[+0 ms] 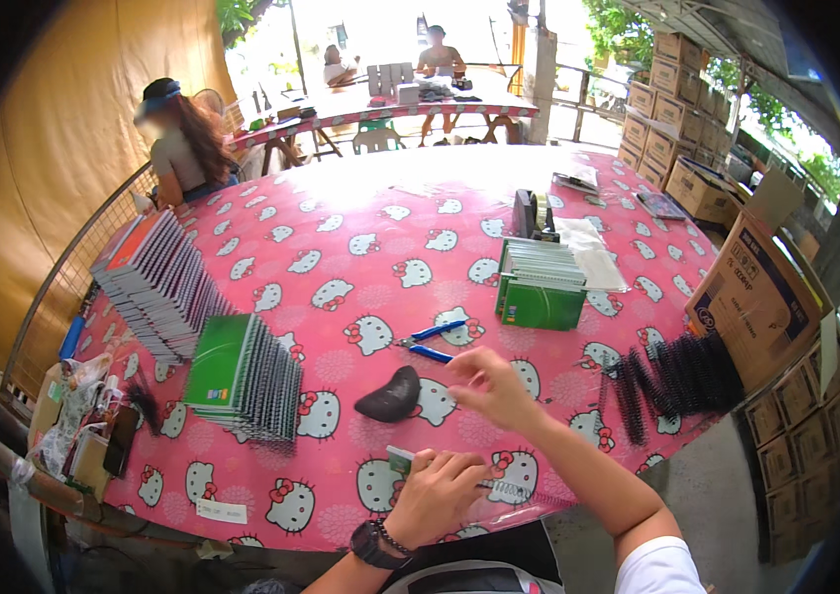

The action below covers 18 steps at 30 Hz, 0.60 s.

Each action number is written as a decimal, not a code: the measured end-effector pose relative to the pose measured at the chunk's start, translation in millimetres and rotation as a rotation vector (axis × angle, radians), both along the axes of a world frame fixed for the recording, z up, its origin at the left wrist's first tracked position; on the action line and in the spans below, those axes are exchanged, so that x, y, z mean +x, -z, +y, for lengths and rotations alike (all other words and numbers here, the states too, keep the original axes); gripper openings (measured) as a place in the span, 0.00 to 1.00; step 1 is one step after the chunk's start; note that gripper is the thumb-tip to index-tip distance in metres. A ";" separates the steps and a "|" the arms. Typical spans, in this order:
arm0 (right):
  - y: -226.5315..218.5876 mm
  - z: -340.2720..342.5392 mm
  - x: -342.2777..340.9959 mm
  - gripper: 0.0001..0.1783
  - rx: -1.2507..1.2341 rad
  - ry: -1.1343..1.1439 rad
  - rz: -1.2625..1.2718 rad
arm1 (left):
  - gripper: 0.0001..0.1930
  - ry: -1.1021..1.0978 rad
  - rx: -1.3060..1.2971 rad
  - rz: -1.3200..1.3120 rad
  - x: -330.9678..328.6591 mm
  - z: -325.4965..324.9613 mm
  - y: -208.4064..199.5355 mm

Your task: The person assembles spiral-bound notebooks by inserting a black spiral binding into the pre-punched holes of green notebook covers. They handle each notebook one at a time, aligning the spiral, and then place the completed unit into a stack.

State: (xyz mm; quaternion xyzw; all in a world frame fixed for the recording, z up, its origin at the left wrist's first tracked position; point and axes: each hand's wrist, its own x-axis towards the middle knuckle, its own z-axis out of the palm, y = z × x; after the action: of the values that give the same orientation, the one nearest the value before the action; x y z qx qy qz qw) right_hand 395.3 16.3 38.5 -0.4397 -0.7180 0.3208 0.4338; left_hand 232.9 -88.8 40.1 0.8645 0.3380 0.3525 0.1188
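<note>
My left hand (440, 492), with a dark watch and a beaded bracelet at the wrist, is closed over a small green-covered notebook (400, 460) near the front edge of the table. A thin spiral binding coil (519, 492) sticks out to the right from under its fingers. My right hand (489, 389) hovers above the table, its fingers bent but apart, with nothing visible in them. Closest to it lie blue-handled cutting pliers (433, 342), jaws pointing left. A dark, curved, bean-shaped object (389, 395) rests just left of that hand.
Green spiral notebooks (242, 371) are stacked at left, beside a taller stack (152, 287). More green notebooks (542, 287) stand by a tape dispenser (536, 215). Black coils (677, 381) lie at right near a carton (758, 297). One person (182, 148) sits far left; others are behind.
</note>
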 end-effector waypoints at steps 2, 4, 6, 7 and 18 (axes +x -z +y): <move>16.9 -1.5 -8.3 0.32 0.050 0.037 -0.293 | 0.12 0.033 -0.006 0.031 -1.8 1.7 7.5; 32.4 0.4 -32.2 0.39 0.029 0.111 -0.398 | 0.12 0.042 -0.022 0.054 -4.6 0.8 6.7; 44.4 12.3 -50.8 0.44 -0.058 0.069 -0.346 | 0.10 0.063 -0.042 0.019 -6.7 -3.4 -0.2; 49.3 17.8 -57.0 0.46 -0.102 0.050 -0.324 | 0.10 0.061 -0.074 -0.008 -6.4 -3.9 -5.3; -29.3 -34.5 14.0 0.26 0.329 -0.003 -0.239 | 0.12 0.071 -0.024 0.065 -18.1 -0.4 3.9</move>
State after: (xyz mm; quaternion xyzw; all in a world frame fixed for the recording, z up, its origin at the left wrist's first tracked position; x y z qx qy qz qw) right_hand 409.3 -18.3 67.7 -0.3967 -0.8078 0.1451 0.4110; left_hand 214.8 -89.3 36.2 0.8854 0.3150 0.3158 0.1304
